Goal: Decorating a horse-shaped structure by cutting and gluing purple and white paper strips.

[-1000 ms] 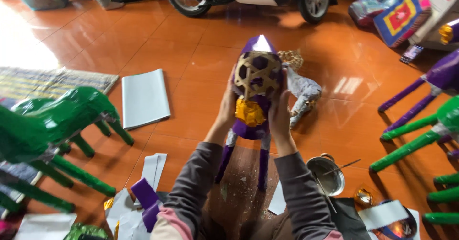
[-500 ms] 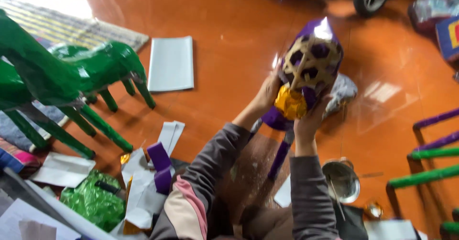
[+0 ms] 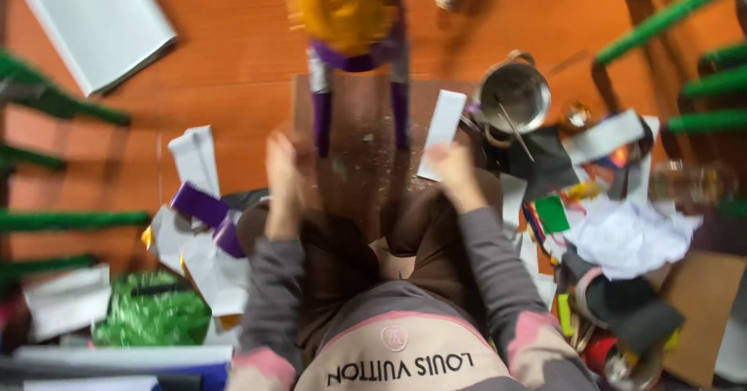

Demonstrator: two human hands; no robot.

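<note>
Purple-legged, yellow-bodied paper figure upright on the brown board, blurred.

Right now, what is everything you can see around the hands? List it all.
Paper figure: one, purple legs and yellow body, top centre on a brown board.
White sheet: one, top left on the orange floor.
Metal pot: one, silver, right of the board.
White strip: one, beside the right hand.
Green foil: one heap, lower left.
Paper scraps: several, white and purple, left.
Green legs: several, both edges.
Left hand: empty, blurred.
Right hand: empty, blurred.
</note>
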